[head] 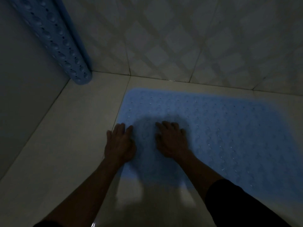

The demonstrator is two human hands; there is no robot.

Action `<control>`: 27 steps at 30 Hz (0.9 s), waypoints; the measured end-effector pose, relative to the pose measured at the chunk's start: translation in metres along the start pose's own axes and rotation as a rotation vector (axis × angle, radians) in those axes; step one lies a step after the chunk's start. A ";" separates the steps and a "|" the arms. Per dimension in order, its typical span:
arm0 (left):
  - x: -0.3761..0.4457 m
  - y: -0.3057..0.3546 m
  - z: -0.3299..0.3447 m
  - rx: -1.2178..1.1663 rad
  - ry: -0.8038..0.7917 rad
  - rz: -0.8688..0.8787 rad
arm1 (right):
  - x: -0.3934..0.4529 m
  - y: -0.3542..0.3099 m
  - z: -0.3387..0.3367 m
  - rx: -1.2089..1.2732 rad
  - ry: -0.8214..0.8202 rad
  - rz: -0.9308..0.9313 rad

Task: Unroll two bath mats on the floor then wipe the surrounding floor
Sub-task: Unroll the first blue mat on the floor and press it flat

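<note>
A light blue bath mat [221, 128] with small holes lies flat on the pale tiled floor [65, 136], reaching off the right side of the view. My left hand [119, 143] rests palm down on the mat's left edge, fingers spread, partly over the floor. My right hand [170, 140] presses flat on the mat a little to the right, fingers apart. Neither hand grips anything. A second blue mat [60, 43], still rolled into a tube, stands leaning in the corner at the upper left.
Patterned wall tiles [180, 38] rise just behind the flat mat. A plain wall [19, 79] closes the left side. Bare floor shows left of the mat and in front of it. The room is dim, and my shadow falls across the mat's near edge.
</note>
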State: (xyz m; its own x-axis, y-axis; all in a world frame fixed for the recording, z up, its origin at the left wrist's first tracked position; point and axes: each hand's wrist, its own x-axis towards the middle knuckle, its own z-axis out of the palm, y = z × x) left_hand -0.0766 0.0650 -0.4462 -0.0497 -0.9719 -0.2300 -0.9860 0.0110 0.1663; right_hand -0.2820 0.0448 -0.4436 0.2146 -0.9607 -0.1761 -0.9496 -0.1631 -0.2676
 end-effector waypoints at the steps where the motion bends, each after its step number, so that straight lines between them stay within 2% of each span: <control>1: 0.004 0.005 0.001 -0.006 0.055 0.004 | 0.005 0.005 -0.003 0.024 0.041 0.010; 4: 0.028 0.025 0.003 -0.062 0.078 0.010 | 0.023 0.031 -0.014 0.098 0.107 0.082; 9: 0.085 0.051 0.007 -0.090 0.084 0.084 | 0.057 0.076 -0.028 0.066 0.035 0.181; 14: 0.140 0.058 0.009 -0.003 0.029 0.038 | 0.097 0.098 -0.028 0.037 0.009 0.183; 17: 0.145 0.056 0.013 -0.009 0.005 -0.008 | 0.102 0.095 -0.012 0.025 0.034 0.154; 22: 0.140 0.057 0.015 0.004 0.059 -0.026 | 0.100 0.091 0.003 -0.002 0.136 0.204; 27: 0.139 0.057 0.013 -0.023 0.052 -0.016 | 0.098 0.089 0.000 0.022 0.112 0.229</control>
State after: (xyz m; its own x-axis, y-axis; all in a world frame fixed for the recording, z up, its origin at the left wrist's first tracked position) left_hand -0.1419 -0.0666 -0.4817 -0.0249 -0.9829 -0.1824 -0.9826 -0.0095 0.1855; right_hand -0.3455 -0.0640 -0.4852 -0.0333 -0.9911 -0.1290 -0.9650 0.0654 -0.2538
